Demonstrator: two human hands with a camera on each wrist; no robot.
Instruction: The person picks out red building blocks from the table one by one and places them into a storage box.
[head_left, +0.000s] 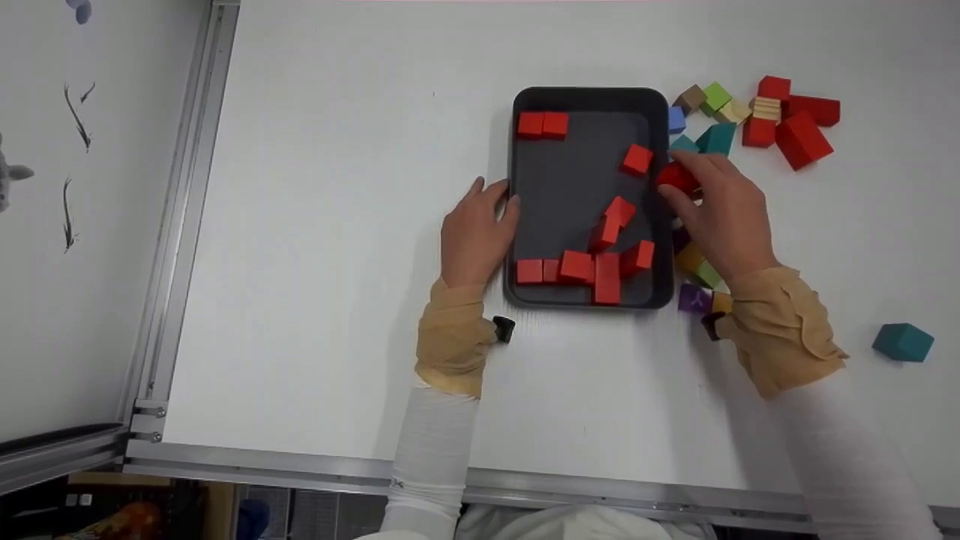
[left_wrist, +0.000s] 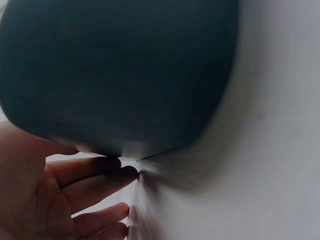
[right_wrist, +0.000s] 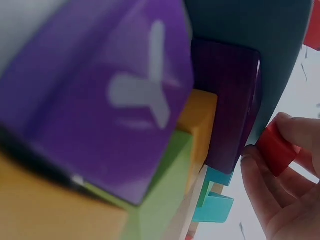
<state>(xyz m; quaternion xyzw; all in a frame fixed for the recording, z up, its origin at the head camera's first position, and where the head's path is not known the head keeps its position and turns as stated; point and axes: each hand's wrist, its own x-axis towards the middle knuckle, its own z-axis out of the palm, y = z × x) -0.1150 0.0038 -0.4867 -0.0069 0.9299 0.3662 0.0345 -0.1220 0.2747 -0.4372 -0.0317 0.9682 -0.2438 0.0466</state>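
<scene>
My right hand (head_left: 724, 206) pinches a red block (head_left: 677, 178) between thumb and fingers at the right rim of a dark grey tray (head_left: 574, 172); the right wrist view shows the same red block (right_wrist: 276, 149) in the fingertips. Along the tray's left rim rests my left hand (head_left: 480, 234), fingers fairly straight and thumb against the side. The left wrist view has those fingers (left_wrist: 95, 182) under the tray's dark wall (left_wrist: 120, 75). Inside the tray lie several red blocks: a pair (head_left: 542, 125) at the upper left, a single one (head_left: 637, 160) at the right, others (head_left: 576, 267) near the lower edge.
Coloured blocks crowd the tray's right side, including a purple one (head_left: 695, 298) with a white mark and a teal one (head_left: 718, 139). Further right sits a group of red blocks (head_left: 802, 140). A teal block (head_left: 903, 342) lies alone at far right. Metal framing (head_left: 300, 466) edges the table.
</scene>
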